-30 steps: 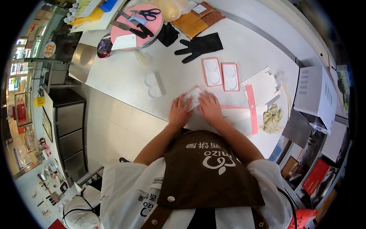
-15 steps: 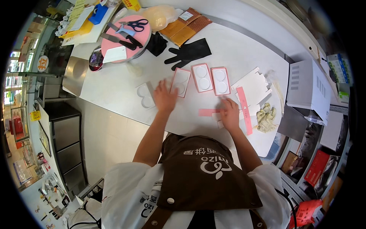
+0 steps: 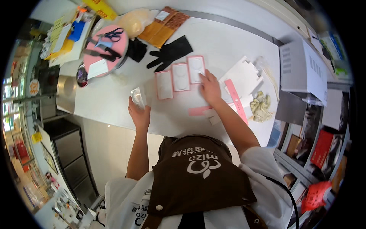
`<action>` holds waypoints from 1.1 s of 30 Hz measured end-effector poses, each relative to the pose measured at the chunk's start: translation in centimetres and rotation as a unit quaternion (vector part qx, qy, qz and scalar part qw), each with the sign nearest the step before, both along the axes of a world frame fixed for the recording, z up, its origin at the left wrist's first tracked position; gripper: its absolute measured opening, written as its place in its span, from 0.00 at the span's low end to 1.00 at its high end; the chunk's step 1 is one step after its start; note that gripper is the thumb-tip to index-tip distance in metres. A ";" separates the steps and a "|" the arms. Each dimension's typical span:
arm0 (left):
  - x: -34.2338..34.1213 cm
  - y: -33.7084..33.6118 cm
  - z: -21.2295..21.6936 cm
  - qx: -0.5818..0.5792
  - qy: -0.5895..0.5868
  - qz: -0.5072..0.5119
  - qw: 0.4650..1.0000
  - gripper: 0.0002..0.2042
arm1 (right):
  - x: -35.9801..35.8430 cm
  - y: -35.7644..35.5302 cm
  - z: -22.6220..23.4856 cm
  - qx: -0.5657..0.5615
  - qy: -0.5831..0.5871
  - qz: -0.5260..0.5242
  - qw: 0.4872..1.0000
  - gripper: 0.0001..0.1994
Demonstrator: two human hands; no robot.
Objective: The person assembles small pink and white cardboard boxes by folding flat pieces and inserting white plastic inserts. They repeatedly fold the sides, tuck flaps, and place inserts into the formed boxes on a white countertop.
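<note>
Near the frame's centre, on the white surface [image 3: 228,42], my left hand [image 3: 140,114] grasps a clear plastic tray [image 3: 137,97]. My right hand [image 3: 210,88] lies flat and released beside the rightmost of three pink-edged packets [image 3: 180,76] laid in a row. Risk: the tray is light and slick; a loose grip may drop it. Risk: a careless sweep of my right hand may knock the row out of line or push the pink strip [image 3: 236,100] off the loose white cartons [image 3: 244,78].

At a white desk [image 3: 114,103], a person's left hand [image 3: 140,114] grips a clear plastic tray [image 3: 137,96] while the right hand [image 3: 210,87] rests beside 3 pink-edged trays [image 3: 180,76] in a row, near a black glove [image 3: 170,52].
</note>
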State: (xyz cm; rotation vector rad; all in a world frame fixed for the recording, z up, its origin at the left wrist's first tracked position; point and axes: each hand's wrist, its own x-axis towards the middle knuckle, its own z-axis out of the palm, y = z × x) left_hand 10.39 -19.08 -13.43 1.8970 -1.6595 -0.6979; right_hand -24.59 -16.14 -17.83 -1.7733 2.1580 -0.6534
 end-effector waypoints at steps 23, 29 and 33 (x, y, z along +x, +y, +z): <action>-6.8 7.8 -0.4 -0.075 -0.126 -0.343 0.928 0.34 | -25.7 10.6 -5.0 0.051 -0.411 -0.513 0.752 0.37; -9.6 12.6 0.8 -0.031 -0.084 -0.341 0.936 0.31 | -22.7 5.1 -1.2 0.171 -0.170 -0.467 0.851 0.46; -9.2 12.8 1.7 -0.010 -0.082 -0.361 0.929 0.29 | -19.7 3.4 2.7 0.248 -0.105 -0.425 0.864 0.44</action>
